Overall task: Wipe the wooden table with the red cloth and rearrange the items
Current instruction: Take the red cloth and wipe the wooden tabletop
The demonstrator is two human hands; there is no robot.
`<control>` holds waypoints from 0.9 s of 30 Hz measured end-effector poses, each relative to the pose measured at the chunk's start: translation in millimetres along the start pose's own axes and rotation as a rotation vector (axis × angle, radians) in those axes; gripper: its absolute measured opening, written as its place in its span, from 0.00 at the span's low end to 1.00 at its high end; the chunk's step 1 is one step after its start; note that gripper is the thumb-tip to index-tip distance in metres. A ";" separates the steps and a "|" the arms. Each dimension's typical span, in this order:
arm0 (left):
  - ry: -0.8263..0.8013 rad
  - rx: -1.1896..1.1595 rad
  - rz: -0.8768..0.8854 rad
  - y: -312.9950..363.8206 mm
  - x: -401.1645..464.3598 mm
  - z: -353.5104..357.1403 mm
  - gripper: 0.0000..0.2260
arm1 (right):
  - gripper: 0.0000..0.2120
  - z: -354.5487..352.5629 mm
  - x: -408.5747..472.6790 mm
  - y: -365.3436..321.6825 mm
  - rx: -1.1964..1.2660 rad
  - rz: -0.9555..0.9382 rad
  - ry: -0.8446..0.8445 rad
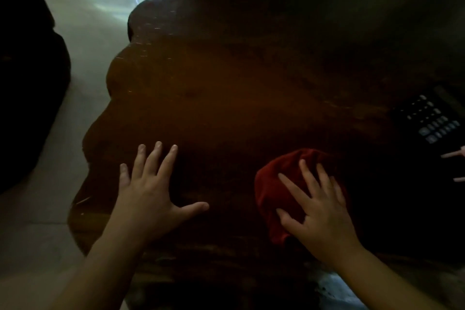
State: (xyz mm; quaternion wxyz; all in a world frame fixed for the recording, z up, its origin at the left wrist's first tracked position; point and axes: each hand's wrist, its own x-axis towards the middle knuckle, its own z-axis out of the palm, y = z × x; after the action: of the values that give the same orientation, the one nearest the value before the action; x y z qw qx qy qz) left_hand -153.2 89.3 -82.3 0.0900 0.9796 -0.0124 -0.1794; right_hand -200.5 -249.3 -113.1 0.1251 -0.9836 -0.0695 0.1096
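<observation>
Red cloth [274, 184], soft and bunched, lies near right on wooden table [226, 98], dark, shiny, wavy-edged. Right hand [319, 211] presses flat on cloth, fingers spread. Left hand [148, 196] flat on bare wood, holding nothing. Black keypad thing [432, 118] far right.

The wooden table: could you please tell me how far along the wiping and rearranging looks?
Done: nothing can be confirmed. In hand: the right hand presses flat on the red cloth at the near side of the wooden table, while the left hand braces beside it. Left: the keypad device at the right edge.
</observation>
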 end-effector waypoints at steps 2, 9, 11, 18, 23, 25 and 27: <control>0.007 -0.002 0.019 10.9 3.9 3.9 0.59 | 0.36 -5.5 -20.0 21.3 -0.004 0.079 0.012; 0.043 -0.006 0.027 13.6 4.3 10.1 0.59 | 0.38 -11.4 -38.3 33.9 -0.029 0.156 0.027; 0.065 -0.021 0.009 1.6 -2.7 9.6 0.58 | 0.38 -9.4 -33.5 25.9 -0.044 0.179 0.031; 0.158 -0.122 -0.123 -53.9 -41.7 9.1 0.52 | 0.38 8.6 14.1 -53.6 -0.066 0.098 0.014; 0.181 -0.218 -0.214 -93.2 -65.6 5.2 0.44 | 0.38 27.9 50.4 -138.4 -0.057 -0.027 0.018; 0.197 -0.234 -0.238 -102.3 -72.9 1.2 0.42 | 0.38 36.2 59.8 -174.6 -0.048 -0.083 0.011; 0.208 -0.236 -0.263 -110.0 -77.7 -4.4 0.41 | 0.38 44.6 65.2 -210.6 -0.034 -0.139 0.006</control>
State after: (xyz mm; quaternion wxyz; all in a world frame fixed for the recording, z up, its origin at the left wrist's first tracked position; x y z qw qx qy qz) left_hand -225.2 202.6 -70.9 0.1805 0.9687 0.1462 -0.0874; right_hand -170.8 -26.3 -113.1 0.1157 -0.9787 -0.1391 0.0966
